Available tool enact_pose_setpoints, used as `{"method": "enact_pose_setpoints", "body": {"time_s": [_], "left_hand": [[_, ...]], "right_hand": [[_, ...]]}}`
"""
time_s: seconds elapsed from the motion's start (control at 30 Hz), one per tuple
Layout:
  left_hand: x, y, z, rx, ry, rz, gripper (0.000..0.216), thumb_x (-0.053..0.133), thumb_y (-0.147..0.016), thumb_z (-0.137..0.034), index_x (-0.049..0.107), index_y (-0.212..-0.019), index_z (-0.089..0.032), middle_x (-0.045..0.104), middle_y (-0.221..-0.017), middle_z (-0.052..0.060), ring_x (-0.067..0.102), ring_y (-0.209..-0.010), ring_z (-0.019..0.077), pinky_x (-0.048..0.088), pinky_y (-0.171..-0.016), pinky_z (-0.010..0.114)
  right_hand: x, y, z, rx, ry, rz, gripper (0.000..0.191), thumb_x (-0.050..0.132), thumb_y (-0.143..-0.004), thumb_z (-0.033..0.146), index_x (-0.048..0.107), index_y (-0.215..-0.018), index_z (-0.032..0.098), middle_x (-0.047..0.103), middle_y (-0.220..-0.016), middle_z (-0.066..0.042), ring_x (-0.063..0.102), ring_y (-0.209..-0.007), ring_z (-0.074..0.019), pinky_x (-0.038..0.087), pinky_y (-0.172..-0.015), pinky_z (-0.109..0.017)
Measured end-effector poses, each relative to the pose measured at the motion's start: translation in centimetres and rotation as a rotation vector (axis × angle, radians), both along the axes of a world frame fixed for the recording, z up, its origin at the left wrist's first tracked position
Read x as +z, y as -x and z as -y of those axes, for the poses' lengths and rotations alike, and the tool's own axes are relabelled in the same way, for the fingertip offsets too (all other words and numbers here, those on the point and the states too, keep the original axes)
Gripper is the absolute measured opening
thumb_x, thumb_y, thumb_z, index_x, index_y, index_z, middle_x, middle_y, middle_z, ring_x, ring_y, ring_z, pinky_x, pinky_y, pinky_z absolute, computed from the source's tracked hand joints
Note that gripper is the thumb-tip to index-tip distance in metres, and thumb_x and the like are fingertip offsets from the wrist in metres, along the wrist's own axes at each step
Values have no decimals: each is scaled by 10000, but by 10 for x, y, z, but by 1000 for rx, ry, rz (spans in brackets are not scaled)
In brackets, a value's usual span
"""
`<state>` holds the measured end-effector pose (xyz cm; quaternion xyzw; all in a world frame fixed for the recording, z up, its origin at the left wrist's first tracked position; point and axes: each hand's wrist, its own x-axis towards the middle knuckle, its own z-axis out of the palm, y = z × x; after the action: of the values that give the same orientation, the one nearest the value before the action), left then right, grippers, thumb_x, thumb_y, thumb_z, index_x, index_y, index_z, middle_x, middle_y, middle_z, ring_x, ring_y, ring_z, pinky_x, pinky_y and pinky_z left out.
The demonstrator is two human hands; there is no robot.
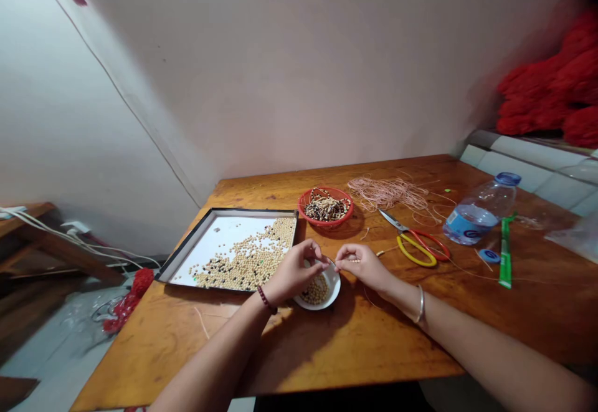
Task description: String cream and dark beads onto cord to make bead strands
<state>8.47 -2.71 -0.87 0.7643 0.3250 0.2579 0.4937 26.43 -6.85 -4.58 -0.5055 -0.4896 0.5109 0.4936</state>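
Over a small white bowl (337, 284) of tan beads (315, 291), my two hands meet with their fingertips nearly touching. My left hand (299, 267) is closed in a pinch at the bowl's upper edge; what it pinches is too small to name. A thin dark line shows between the fingertips. My right hand (362, 267) pinches a thin cord, and a few tan beads (355, 261) lie along its fingers. Past that hand the cord continues right, with more beads (380, 253) on it. Left of the bowl lies a black-rimmed white tray (194, 237) with many tan and dark beads.
Behind the hands stands a red basket (348, 215) of strung beads. Loose pink cord (387, 192), scissors (418, 247) with yellow and red handles, a water bottle (481, 212), a blue cap (489, 256) and a green packet (505, 256) lie to the right on the wooden table (355, 362).
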Motion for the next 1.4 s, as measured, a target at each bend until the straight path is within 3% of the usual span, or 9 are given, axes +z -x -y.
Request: {"method": "enact_pose_setpoints", "body": {"time_s": [0.13,0.23,0.5,0.73,0.93,1.4], "left_hand": [[-4,-2,-5,3,173,186,278,682,-739,-285,427,-768,-176,656,-814,36,631,-766,145,472,-705,256],[-3,-3,-4,-17,216,210,317,705,-723,-327,429,-766,-175,649,-796,31,628,-748,142,472,-698,261],[0,-5,0,-17,154,171,297,675,-757,-364,453,-755,-167,618,-746,4,613,-737,129,461,-682,237],[0,-7,-1,61,116,141,303,690,-748,-364,467,-735,-160,595,-711,0,576,-683,111,428,-621,206],[-1,-6,0,41,163,166,309,696,-743,-363,455,-751,-169,618,-762,12,615,-754,139,456,-684,236],[-3,-6,-1,31,126,160,283,689,-747,-342,468,-748,-166,591,-734,-11,573,-701,109,430,-641,202]], "right_hand": [[3,-1,3,28,-64,-34,141,696,-626,269,604,-662,168,671,-636,-19,631,-624,-154,473,-636,-261],[4,-2,4,57,-108,-60,159,697,-647,289,593,-674,172,667,-651,-16,638,-642,-159,482,-655,-271],[4,-2,6,20,-174,24,182,687,-694,322,591,-715,168,645,-713,-16,610,-695,-152,477,-674,-269],[3,-2,7,-24,-221,131,125,644,-710,269,574,-703,166,617,-693,-10,582,-667,-141,455,-629,-245],[4,0,9,-10,-231,152,131,637,-734,277,578,-731,161,619,-718,-15,583,-680,-138,454,-628,-235],[6,0,11,-64,-231,177,144,635,-732,293,576,-732,162,620,-706,-14,586,-660,-142,453,-600,-235]]}}
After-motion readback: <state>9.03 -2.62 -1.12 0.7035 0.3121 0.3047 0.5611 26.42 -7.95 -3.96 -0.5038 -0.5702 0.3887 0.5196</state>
